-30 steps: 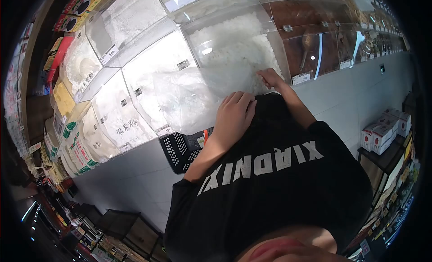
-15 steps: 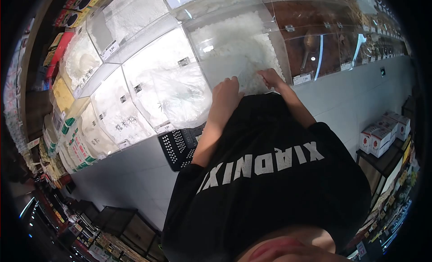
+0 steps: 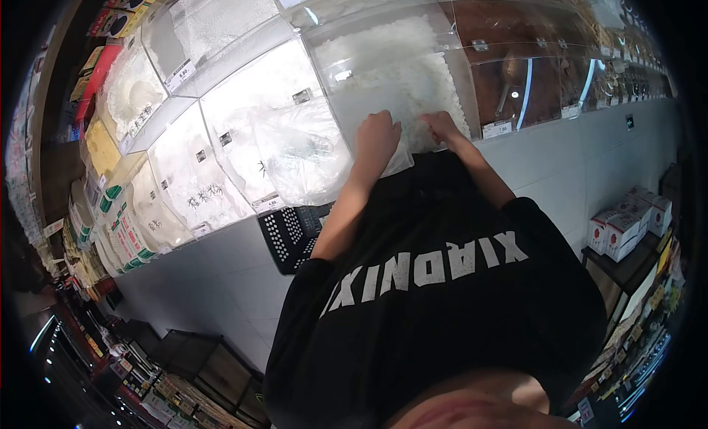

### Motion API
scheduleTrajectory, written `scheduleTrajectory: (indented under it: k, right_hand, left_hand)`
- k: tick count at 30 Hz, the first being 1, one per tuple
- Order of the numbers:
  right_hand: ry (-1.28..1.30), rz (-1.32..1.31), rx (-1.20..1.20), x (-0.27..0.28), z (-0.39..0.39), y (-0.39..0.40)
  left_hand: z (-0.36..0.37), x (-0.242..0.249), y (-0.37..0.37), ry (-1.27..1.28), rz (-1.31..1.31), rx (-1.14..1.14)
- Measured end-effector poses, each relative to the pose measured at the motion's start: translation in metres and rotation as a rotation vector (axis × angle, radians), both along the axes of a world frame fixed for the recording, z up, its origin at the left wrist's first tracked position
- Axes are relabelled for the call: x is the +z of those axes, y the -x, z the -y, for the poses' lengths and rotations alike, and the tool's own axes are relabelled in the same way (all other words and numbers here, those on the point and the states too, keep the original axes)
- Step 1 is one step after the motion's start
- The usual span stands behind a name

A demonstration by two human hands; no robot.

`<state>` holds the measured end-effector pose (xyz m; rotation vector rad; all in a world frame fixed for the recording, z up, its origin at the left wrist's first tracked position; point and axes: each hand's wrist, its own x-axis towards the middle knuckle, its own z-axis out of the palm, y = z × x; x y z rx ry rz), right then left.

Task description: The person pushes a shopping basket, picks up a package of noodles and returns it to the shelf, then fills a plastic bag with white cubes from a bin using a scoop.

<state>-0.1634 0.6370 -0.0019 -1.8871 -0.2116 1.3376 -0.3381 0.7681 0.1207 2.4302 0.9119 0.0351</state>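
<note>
A thin clear plastic bag (image 3: 402, 158) hangs between my hands, in front of a bin of white lumpy goods (image 3: 391, 42). My left hand (image 3: 377, 138) has its fingers closed on the bag's upper left part. At the bag's right side my right hand (image 3: 442, 127) is pinched, with the film at its fingertips. To the left of my left hand, a filled clear bag of white powder (image 3: 302, 152) lies on the white powder bins.
A black basket (image 3: 284, 241) with holes sits below the bins. Brown bins (image 3: 516, 90) with a scoop stand at the right. Stacked white boxes (image 3: 623, 226) rest on a shelf at the far right.
My left hand has risen slightly, and more of the thin bag shows beneath it. My right hand has barely moved and stays pinched.
</note>
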Motion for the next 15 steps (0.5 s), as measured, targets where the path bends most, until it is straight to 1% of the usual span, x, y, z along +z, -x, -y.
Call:
scheduleTrajectory:
  k: [3, 6, 9, 11, 14, 15]
  right_hand:
    - [-0.017, 0.030, -0.009, -0.008, 0.001, -0.001]
    - [-0.048, 0.050, -0.006, -0.010, 0.005, 0.000]
    - [-0.053, 0.027, -0.016, -0.007, 0.006, -0.002]
    - [-0.041, 0.020, -0.017, -0.007, 0.004, -0.002]
    - [-0.023, 0.055, -0.006, -0.011, 0.003, -0.004]
    - [-0.022, 0.069, -0.004, -0.010, 0.002, -0.003]
  left_hand:
    - [0.002, -0.009, -0.018, 0.015, -0.096, 0.080]
    - [-0.001, -0.033, -0.022, -0.007, -0.092, 0.163]
    - [-0.005, -0.047, -0.016, -0.081, -0.113, 0.154]
    - [-0.010, -0.061, -0.010, -0.120, -0.109, 0.102]
    - [-0.014, -0.070, -0.004, -0.146, -0.061, 0.088]
    - [-0.013, -0.065, -0.002, -0.148, -0.041, 0.093]
